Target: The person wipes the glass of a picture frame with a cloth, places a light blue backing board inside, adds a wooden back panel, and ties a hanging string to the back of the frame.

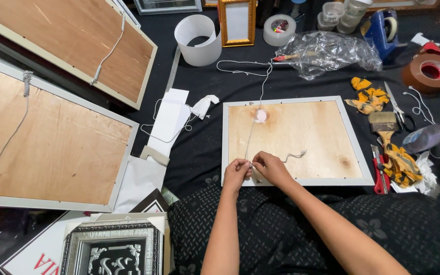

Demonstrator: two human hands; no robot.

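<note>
A picture frame (298, 140) lies face down on the black cloth, its plywood back up and its pale border showing. A thin white cord (254, 125) runs from a white blob (261, 116) near the frame's top down to its near edge. My left hand (237, 172) and my right hand (271, 168) meet at that near edge, both pinching the cord between fingertips. A loose cord end (295, 154) curls to the right of my right hand.
Two larger face-down frames (52, 137) (77, 40) with hanging cords lie at left. At right are a paintbrush (384, 125), scissors (398, 109), a red cutter (380, 173), a yellow rag (367, 97) and brown tape (430, 71). A white cylinder (197, 39) stands behind.
</note>
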